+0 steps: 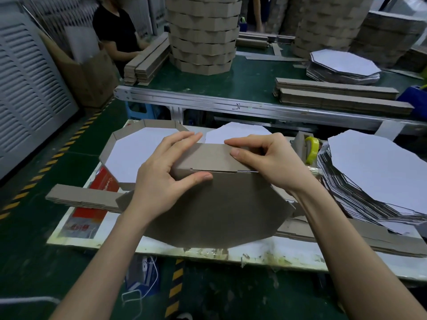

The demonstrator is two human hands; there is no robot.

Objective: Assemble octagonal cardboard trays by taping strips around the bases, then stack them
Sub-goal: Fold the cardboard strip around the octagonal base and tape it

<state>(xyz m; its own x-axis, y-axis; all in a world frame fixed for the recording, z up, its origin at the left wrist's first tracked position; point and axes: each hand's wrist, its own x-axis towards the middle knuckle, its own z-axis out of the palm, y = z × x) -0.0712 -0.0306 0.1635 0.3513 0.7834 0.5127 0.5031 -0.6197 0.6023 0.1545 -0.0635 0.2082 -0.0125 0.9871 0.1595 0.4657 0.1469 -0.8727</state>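
Observation:
A brown octagonal cardboard base [215, 211] lies brown side up on the white work board, in front of me. Along its far edge stands a brown cardboard strip [208, 158], folded up against the base. My left hand [166, 172] pinches the strip's left part, thumb on the seam, fingers over the top. My right hand [265, 158] grips the strip's right part, thumb and forefinger on its top edge. An assembled tray [138, 148] with white inside sits behind, at the left. A yellow tape roll [312, 146] stands right of my hands.
A fanned pile of white-faced octagonal bases [374, 172] lies at the right. Flat strips [80, 197] lie at the left board edge. On the green table behind stand tall stacks of finished trays [203, 35], strip bundles [342, 95] and more bases [344, 63]. A person in black [115, 31] sits far left.

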